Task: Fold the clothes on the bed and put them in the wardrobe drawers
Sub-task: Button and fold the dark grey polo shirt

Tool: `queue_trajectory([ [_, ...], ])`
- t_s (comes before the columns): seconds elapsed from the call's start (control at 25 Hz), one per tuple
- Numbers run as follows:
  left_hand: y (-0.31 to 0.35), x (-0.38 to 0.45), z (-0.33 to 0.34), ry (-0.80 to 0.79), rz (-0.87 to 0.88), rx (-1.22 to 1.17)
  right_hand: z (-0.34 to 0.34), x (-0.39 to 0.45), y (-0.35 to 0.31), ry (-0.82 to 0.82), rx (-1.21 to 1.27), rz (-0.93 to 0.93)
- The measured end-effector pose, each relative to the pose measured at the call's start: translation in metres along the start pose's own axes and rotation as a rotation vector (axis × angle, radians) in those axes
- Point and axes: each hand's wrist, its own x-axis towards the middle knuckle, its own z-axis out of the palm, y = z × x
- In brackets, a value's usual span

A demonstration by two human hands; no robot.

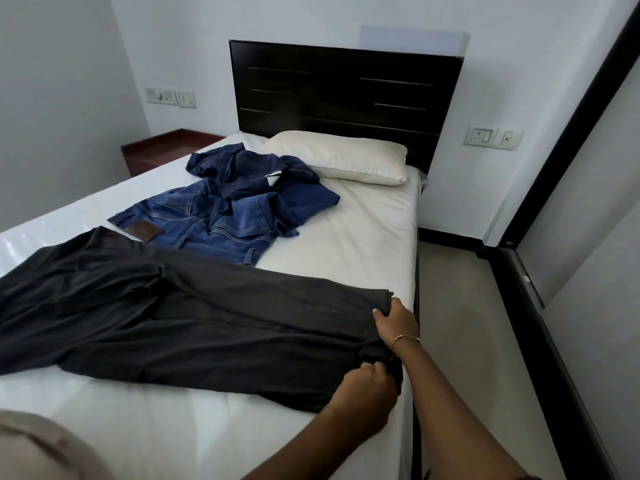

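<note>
Both hands at trouser hems.
Right hand (394,318) grips dark trousers (180,317); left hand (369,384) pinches the nearer hem; jeans (207,223) well beyond.

Both arms are showing bare up to the frame edge, the right hand (394,320) is wearing a thin gold chain bracelet (407,338), and the left hand (363,386) is sporting a small gold ring (367,365).

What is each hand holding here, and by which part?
Both hold the dark grey trousers at the leg hems by the bed's edge: the right hand grips the farther leg's end, the left hand the nearer leg's end.
</note>
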Motion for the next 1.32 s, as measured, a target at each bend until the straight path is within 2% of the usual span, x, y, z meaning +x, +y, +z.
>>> queue_trajectory([
  [0.08,-0.013,-0.005,0.001,0.155,-0.134,-0.302,-0.004,-0.003,-0.014,0.005,0.184,0.07],
  [0.2,-0.044,-0.014,-0.02,0.401,-0.518,-1.035,-0.002,0.001,-0.045,-0.017,0.444,0.19],
  [0.28,-0.074,-0.028,-0.039,0.461,-0.756,-1.382,0.013,0.003,-0.08,-0.046,0.492,0.148],
  [0.32,-0.092,-0.036,-0.047,0.458,-0.819,-1.437,0.022,0.001,-0.098,-0.066,0.459,0.11],
  [0.44,-0.151,-0.072,-0.071,0.399,-0.855,-1.237,0.059,-0.012,-0.147,-0.169,0.414,0.041],
  [0.56,-0.195,-0.096,-0.071,0.2,-0.87,-0.984,0.1,-0.022,-0.17,-0.218,0.278,-0.034],
  [0.64,-0.208,-0.101,-0.062,0.068,-0.895,-1.033,0.121,-0.029,-0.174,-0.232,0.116,-0.137],
  [0.68,-0.21,-0.101,-0.059,0.033,-0.9,-1.064,0.126,-0.033,-0.174,-0.216,0.073,-0.189],
  [0.8,-0.214,-0.1,-0.059,-0.036,-0.829,-0.803,0.132,-0.033,-0.168,0.005,-0.017,-0.329],
  [0.88,-0.216,-0.098,-0.064,-0.091,-0.769,-0.733,0.134,-0.028,-0.16,0.084,-0.063,-0.365],
  [1.0,-0.221,-0.1,-0.073,-0.195,-0.739,-0.845,0.141,-0.028,-0.151,-0.009,-0.151,-0.421],
  [1.04,-0.222,-0.101,-0.074,-0.235,-0.742,-0.833,0.145,-0.029,-0.15,-0.061,-0.272,-0.447],
  [1.08,-0.222,-0.102,-0.073,-0.283,-0.741,-0.71,0.147,-0.028,-0.149,-0.12,-0.397,-0.465],
  [1.12,-0.22,-0.102,-0.073,-0.291,-0.733,-0.517,0.149,-0.027,-0.148,-0.18,-0.488,-0.471],
  [1.2,-0.214,-0.097,-0.068,-0.113,-0.726,-0.232,0.149,-0.023,-0.149,-0.273,-0.541,-0.452],
  [1.28,-0.206,-0.09,-0.063,0.138,-0.659,-0.218,0.146,-0.022,-0.149,-0.311,-0.526,-0.437],
  [1.32,-0.199,-0.086,-0.059,0.206,-0.567,-0.227,0.142,-0.022,-0.149,-0.274,-0.498,-0.417],
])
